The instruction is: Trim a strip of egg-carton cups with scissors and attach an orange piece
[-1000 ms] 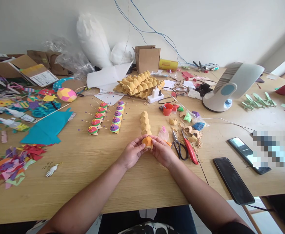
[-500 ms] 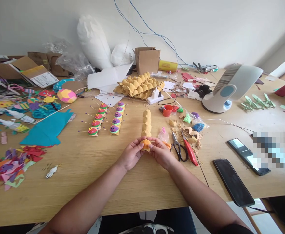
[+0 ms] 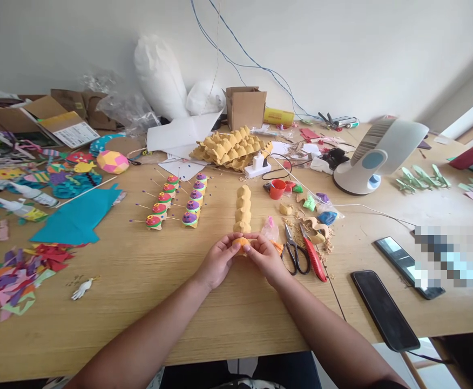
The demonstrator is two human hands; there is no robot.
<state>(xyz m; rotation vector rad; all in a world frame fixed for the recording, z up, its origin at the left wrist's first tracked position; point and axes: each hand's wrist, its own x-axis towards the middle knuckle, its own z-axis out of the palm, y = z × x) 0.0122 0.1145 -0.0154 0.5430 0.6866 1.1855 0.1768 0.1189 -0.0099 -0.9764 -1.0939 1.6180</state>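
A strip of egg-carton cups (image 3: 243, 208) stretches away from me on the table. Over its nearest cup lies a layer of orange clay (image 3: 242, 241). My left hand (image 3: 220, 257) grips this cup from the left, thumb on the clay. From the right, my right hand (image 3: 265, 258) holds the same cup, its thumb pressed on the orange too. Fingertips of both hands meet behind the cup and hide part of it. To the left stand two finished-looking caterpillar strips, one red and green (image 3: 162, 202), one purple and green (image 3: 194, 201), with pins sticking out.
Right of my hands lie black-handled scissors (image 3: 295, 256), a red utility knife (image 3: 314, 254) and shavings. Beyond are a red cup (image 3: 277, 188), clay packets (image 3: 328, 216) and stacked egg trays (image 3: 232, 148). A fan (image 3: 376, 156) and phones (image 3: 384, 310) stand right; paper scraps (image 3: 13, 281) lie left.
The view has shifted slightly. My thumbs have moved closer together over the orange clay, covering more of it. Both hands still hold the end cup.
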